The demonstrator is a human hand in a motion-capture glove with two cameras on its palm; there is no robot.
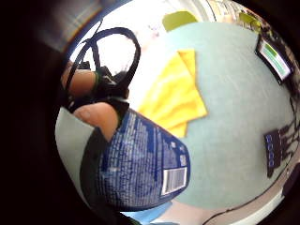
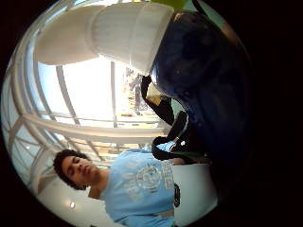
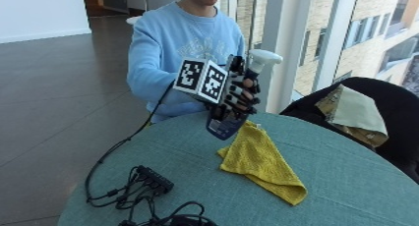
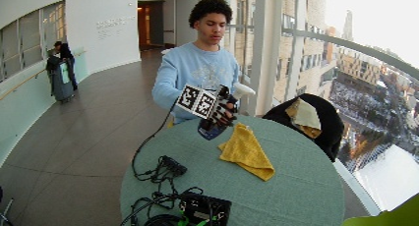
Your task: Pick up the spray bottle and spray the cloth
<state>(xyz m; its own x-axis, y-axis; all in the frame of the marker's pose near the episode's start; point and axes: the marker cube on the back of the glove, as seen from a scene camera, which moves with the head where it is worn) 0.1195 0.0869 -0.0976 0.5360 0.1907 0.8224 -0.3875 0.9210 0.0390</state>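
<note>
A bunch of black cables (image 3: 131, 189) and a small black box with plugs (image 3: 156, 178) are lying on the left side of the round green table (image 3: 340, 186), near the close edge. In the wide outside view, another black box with a screen (image 4: 205, 209) is sitting at the near edge of the table.

A person in a light blue sweater (image 3: 173, 44) is standing at the far side of the table. The person's right hand (image 3: 237, 96), in a black glove, is holding a spray bottle (image 3: 225, 123) up in the air, above the far edge of the table. The fingers (image 3: 245, 94) are wrapping around the neck of the bottle, just under its white top (image 3: 262, 59). The bottle is dark blue with a blue label, and it is tilting a little. Its bottom is hanging just over the far corner of the cloth, and it is not touching the table.

The yellow cloth (image 3: 262, 162) is lying flat on the table, a bit right of the hand. It is folded, and it is stretching from the far side toward the near right.

On the far right, a black chair (image 3: 386, 118) is standing beside the table, with a pale cloth (image 3: 353, 110) hanging over its back.
</note>
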